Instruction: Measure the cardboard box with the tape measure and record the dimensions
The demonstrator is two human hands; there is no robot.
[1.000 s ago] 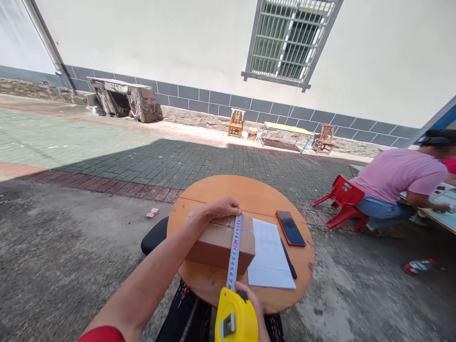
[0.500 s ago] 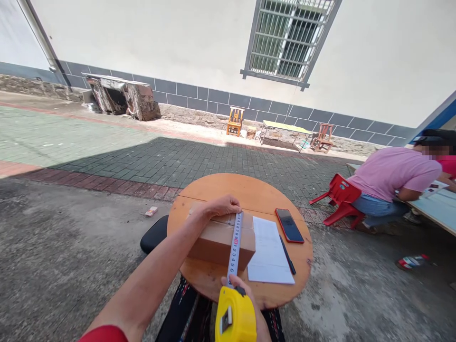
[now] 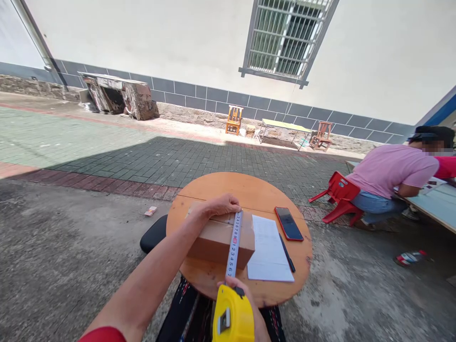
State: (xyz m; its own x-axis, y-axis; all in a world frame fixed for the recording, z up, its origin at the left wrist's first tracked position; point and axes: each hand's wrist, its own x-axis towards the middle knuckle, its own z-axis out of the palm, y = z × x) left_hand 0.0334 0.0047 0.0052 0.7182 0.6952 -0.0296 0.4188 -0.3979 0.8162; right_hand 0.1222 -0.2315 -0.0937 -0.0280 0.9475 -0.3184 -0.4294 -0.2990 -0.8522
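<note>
A cardboard box (image 3: 217,237) lies on a round wooden table (image 3: 235,183). My left hand (image 3: 225,205) pinches the end of the tape measure's blade (image 3: 233,248) at the far edge of the box top. The blade runs across the box top and past its near edge toward me. My right hand (image 3: 245,290) is wrapped round the yellow tape measure case (image 3: 233,316) in front of the table's near edge. To the right of the box are a white sheet of paper (image 3: 269,249), a black pen (image 3: 287,251) and a phone (image 3: 288,223) with a red rim.
At the right, a person (image 3: 392,171) in a pink shirt sits on a red plastic chair (image 3: 340,194) at a light table (image 3: 434,199). A bottle (image 3: 409,257) lies on the ground. A black seat (image 3: 153,235) stands left of the round table.
The tape case in my right hand has moved slightly toward me, and a little more blade shows. My left hand stays at the box's far edge. The view has shifted slightly.
</note>
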